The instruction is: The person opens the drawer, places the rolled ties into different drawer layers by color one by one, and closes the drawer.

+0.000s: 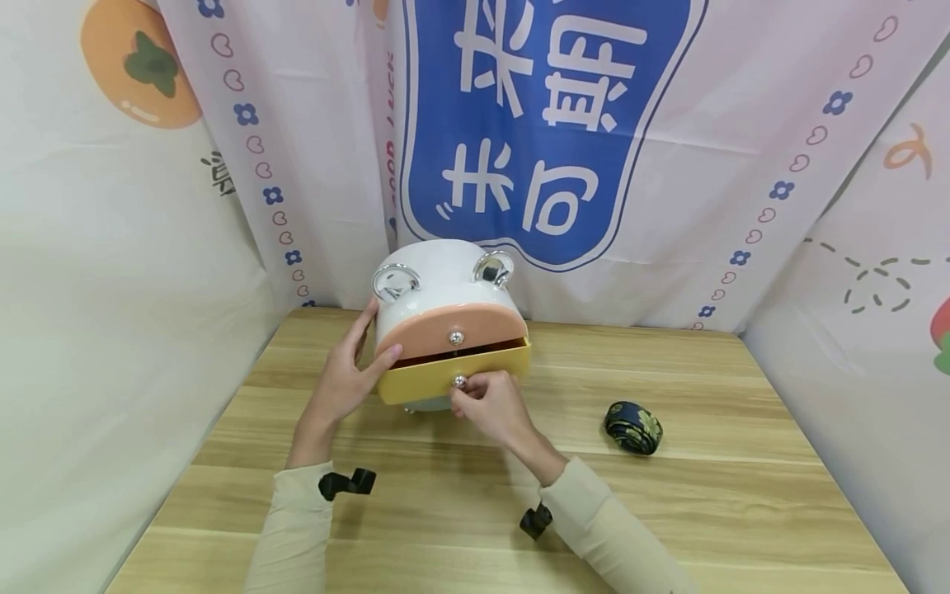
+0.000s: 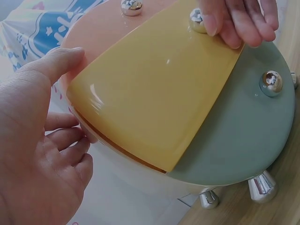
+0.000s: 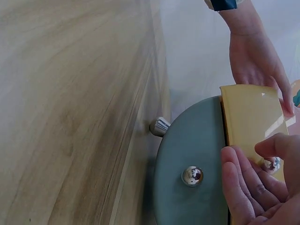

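Observation:
A white rounded drawer box (image 1: 439,268) with shiny ring-like ears and silver feet stands near the back of the table. Its front has a pink top drawer (image 1: 425,328), a yellow middle drawer (image 1: 416,377) and a green bottom drawer (image 2: 234,119). The yellow drawer is pulled out a little, leaving a dark gap above it. My left hand (image 1: 345,375) holds the box's left side, thumb at the front edge and fingers along the side wall. With thumb and fingers my right hand (image 1: 496,406) pinches the yellow drawer's silver knob (image 1: 459,381).
A rolled dark necktie (image 1: 633,427) with a gold floral pattern lies on the wooden table (image 1: 705,511), right of the box. Printed cloth (image 1: 668,206) hangs behind the table, and pale walls flank both sides.

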A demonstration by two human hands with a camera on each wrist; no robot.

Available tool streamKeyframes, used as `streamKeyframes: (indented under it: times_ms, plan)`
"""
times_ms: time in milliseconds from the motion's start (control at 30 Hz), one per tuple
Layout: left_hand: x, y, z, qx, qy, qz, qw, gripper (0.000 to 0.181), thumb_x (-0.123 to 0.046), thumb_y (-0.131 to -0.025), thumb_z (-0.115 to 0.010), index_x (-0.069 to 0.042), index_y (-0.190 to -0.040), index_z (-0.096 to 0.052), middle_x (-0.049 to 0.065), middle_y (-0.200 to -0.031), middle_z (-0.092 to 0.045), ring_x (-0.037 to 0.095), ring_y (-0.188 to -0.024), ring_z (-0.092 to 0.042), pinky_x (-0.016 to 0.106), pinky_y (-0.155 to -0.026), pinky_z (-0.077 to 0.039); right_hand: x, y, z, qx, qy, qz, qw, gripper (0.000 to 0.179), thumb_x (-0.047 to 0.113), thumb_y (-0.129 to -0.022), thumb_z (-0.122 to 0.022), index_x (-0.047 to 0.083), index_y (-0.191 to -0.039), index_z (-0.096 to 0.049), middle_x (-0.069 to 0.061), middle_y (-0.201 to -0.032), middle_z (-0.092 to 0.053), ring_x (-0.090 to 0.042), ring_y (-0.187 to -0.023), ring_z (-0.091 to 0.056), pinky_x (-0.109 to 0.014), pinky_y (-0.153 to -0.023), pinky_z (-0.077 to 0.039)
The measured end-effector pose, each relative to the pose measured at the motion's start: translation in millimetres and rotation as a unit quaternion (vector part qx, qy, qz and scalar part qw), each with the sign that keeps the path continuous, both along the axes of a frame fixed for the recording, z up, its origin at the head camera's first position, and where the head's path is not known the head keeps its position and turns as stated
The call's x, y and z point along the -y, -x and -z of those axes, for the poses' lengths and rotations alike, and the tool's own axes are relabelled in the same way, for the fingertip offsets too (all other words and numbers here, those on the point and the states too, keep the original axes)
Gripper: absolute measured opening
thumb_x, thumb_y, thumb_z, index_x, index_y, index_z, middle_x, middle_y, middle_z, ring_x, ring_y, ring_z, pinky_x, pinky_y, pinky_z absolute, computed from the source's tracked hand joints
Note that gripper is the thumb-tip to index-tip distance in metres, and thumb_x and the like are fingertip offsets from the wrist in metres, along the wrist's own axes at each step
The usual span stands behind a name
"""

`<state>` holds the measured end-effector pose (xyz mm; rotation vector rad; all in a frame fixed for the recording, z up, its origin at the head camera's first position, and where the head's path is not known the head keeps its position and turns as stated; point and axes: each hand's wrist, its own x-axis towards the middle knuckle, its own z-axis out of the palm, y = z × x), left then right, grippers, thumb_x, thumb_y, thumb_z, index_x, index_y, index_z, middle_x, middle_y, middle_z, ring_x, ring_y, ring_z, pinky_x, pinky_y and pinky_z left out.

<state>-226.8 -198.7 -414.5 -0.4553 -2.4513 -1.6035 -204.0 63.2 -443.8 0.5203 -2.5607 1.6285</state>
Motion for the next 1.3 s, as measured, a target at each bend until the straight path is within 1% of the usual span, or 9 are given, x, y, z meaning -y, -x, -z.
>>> streamKeyframes:
  times_ms: [100,200,367,600,700,833,900,1033,1300]
  plan:
    - [-0.4,0.1,0.4,0.001,0.003,0.000,1.0000,0.083,-0.037,-0.103,-0.068,-0.036,-0.169,-0.018,-0.009,-0.177,-0.015,0.024,-0.166,-0.014,0.055,-0.136,-0.017,0.9,3.0,-0.1,0.002,0.003,0.003,1.0000,0.021,0.017,-0.095,-0.072,0.001,-0.087,-0.082,-0.009,-0.073,-0.079,-0.014,-0.061,-0.075,-0.023,-0.056,-0.059]
    - [-1.2,0.4,0.6,0.001,0.004,0.001,1.0000,0.083,-0.037,-0.103,-0.068,-0.036,-0.169,-0.018,-0.009,-0.177,-0.015,0.024,-0.166,-0.014,0.054,-0.136,-0.017,1.4,5.9,0.2,0.000,0.002,0.008,1.0000,0.020,0.016,-0.095,-0.071,0.001,-0.087,-0.082,-0.008,-0.072,-0.079,-0.011,-0.060,-0.074,-0.023,-0.055,-0.060]
    - [-3.0,1.4,0.0,-0.003,0.001,0.005,1.0000,0.084,-0.036,-0.103,-0.069,-0.034,-0.169,-0.018,-0.009,-0.177,-0.015,0.024,-0.166,-0.013,0.054,-0.136,-0.017,1.7,9.5,0.2,-0.009,-0.001,0.014,0.9999,0.019,0.013,-0.094,-0.071,0.002,-0.084,-0.082,-0.005,-0.070,-0.078,-0.010,-0.059,-0.073,-0.022,-0.053,-0.059]
    - [-4.9,0.9,-2.5,-0.002,-0.002,0.008,1.0000,0.084,-0.037,-0.102,-0.069,-0.033,-0.170,-0.018,-0.010,-0.177,-0.014,0.024,-0.166,-0.012,0.054,-0.136,-0.016,1.4,12.5,-0.4,-0.013,0.002,0.014,0.9998,0.020,0.013,-0.093,-0.070,0.001,-0.084,-0.082,-0.009,-0.071,-0.079,-0.007,-0.059,-0.071,-0.023,-0.053,-0.058]
    - [-4.9,1.2,-2.0,-0.003,-0.003,0.008,1.0000,0.084,-0.037,-0.103,-0.069,-0.033,-0.170,-0.019,-0.010,-0.177,-0.014,0.025,-0.166,-0.012,0.054,-0.136,-0.015,1.4,13.6,-0.1,-0.014,0.002,0.014,0.9998,0.019,0.013,-0.093,-0.070,0.002,-0.082,-0.082,-0.007,-0.070,-0.078,-0.013,-0.060,-0.073,-0.023,-0.053,-0.059]
    - [-3.7,2.2,-0.6,-0.008,-0.006,0.009,0.9999,0.084,-0.034,-0.103,-0.068,-0.030,-0.170,-0.018,-0.006,-0.178,-0.013,0.028,-0.166,-0.012,0.056,-0.136,-0.015,1.9,14.8,0.3,-0.010,0.007,0.013,0.9998,0.019,0.012,-0.093,-0.070,0.002,-0.082,-0.082,-0.005,-0.069,-0.078,-0.029,-0.066,-0.077,-0.024,-0.054,-0.060]
    - [-3.4,2.0,-0.1,-0.010,-0.007,0.009,0.9999,0.084,-0.034,-0.103,-0.068,-0.028,-0.170,-0.018,-0.004,-0.179,-0.013,0.029,-0.166,-0.012,0.057,-0.136,-0.015,2.1,15.1,0.3,-0.007,0.009,0.012,0.9999,0.019,0.013,-0.093,-0.070,0.001,-0.083,-0.082,-0.004,-0.069,-0.078,-0.034,-0.069,-0.078,-0.024,-0.055,-0.060]
    - [-2.9,1.0,0.1,-0.010,-0.005,0.008,0.9999,0.084,-0.034,-0.103,-0.068,-0.028,-0.171,-0.018,-0.004,-0.179,-0.013,0.029,-0.166,-0.012,0.057,-0.135,-0.015,2.6,15.0,0.1,-0.004,0.004,0.010,0.9999,0.019,0.014,-0.093,-0.071,0.002,-0.082,-0.082,-0.005,-0.070,-0.078,-0.037,-0.070,-0.078,-0.023,-0.055,-0.061]
    - [-1.5,-0.3,0.4,-0.003,-0.009,0.005,0.9999,0.084,-0.036,-0.103,-0.068,-0.031,-0.170,-0.018,-0.008,-0.178,-0.013,0.025,-0.166,-0.011,0.054,-0.136,-0.015,3.8,17.5,-0.5,-0.023,-0.017,0.014,0.9995,0.022,0.016,-0.093,-0.071,0.006,-0.075,-0.081,-0.001,-0.066,-0.076,-0.033,-0.066,-0.077,-0.023,-0.054,-0.057]
